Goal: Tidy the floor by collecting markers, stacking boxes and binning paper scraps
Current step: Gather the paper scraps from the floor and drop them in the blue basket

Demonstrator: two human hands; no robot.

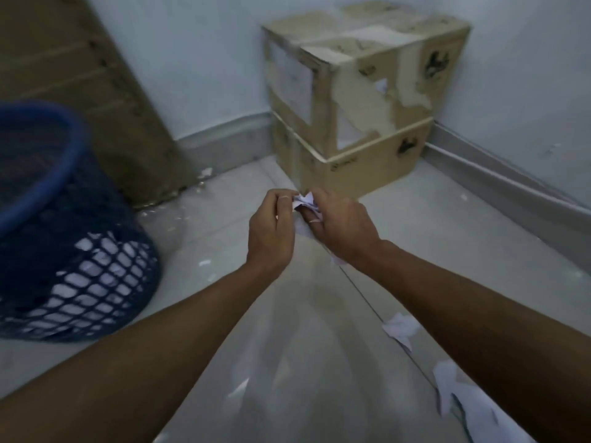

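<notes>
A small bunch of white paper scraps point(304, 203) is pinched between my two hands in the middle of the view, above the pale tiled floor. My left hand point(271, 230) grips its left side and my right hand point(340, 225) closes on its right side. More torn scraps lie on the floor at the lower right point(399, 327) and further down at the frame's edge point(454, 388). A blue mesh bin point(64, 219) stands at the left, with white paper showing through its mesh. Two cardboard boxes are stacked in the corner, the upper box point(361, 75) on the lower box point(355, 161).
A brown door or panel point(83, 91) leans along the left wall behind the bin. Tiny paper bits lie near its foot point(204, 174) and beside the bin point(204, 263). Grey skirting point(499, 180) runs along the walls. No markers are in view.
</notes>
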